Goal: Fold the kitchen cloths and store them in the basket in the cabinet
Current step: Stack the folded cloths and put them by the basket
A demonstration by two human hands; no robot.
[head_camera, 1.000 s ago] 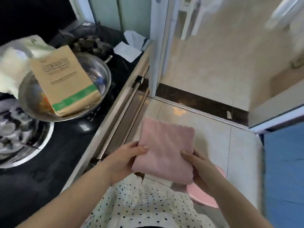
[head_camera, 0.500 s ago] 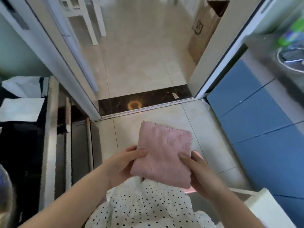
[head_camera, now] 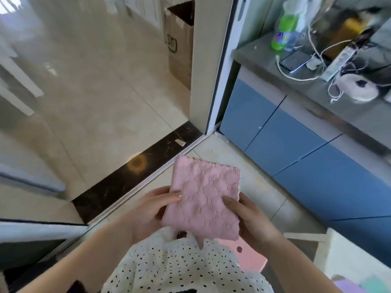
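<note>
A folded pink cloth [head_camera: 204,198] sits in the lower middle of the frame, held up in the air in front of the person's body, above the tiled floor [head_camera: 101,85]. The left hand [head_camera: 152,210] grips its left edge, thumb on top of the fabric and fingers curled underneath. The right hand [head_camera: 251,218] grips the right edge the same way, thumb pressed on the top face. The cloth is a neat rectangle, tilted slightly, with a scalloped edge at the upper right and a small corner hanging down at the bottom.

Below the cloth is the person's white top with black dots [head_camera: 182,269], and just right of that a pink flat thing [head_camera: 247,256] on the floor, partly hidden by the cloth and right forearm. At the lower right edge stands a pale boxy thing [head_camera: 349,256]; what it is cannot be told.

A dark stone threshold [head_camera: 135,176] runs diagonally behind the hands, with a white door frame [head_camera: 222,81] rising from its right end. Right of the frame are blue cabinet doors [head_camera: 306,157], all closed, under a grey counter [head_camera: 317,92]. On the counter, upper right, are a green bottle [head_camera: 283,32], a phone [head_camera: 294,60], white cables [head_camera: 300,77] and a round white gadget [head_camera: 359,87]. Beyond the threshold, at top centre, an open cardboard box [head_camera: 179,41] stands against the wall.
</note>
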